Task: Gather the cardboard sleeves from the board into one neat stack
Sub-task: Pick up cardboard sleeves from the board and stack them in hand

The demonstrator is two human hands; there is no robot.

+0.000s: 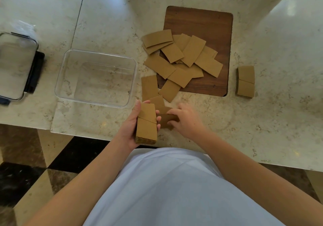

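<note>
Clearly light, flat and slippery, the sleeves point(181, 59) suit edge grips: left hand point(134, 126) clasps the stack point(146, 122), right hand point(185, 119) pinches one near sleeve point(166, 120).

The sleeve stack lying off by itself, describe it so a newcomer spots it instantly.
Find the dark wooden board on the marble counter. Just past its right edge sits a squared-up sleeve stack, alone and untouched, unlike the loose sleeves scattered on the board.
</note>
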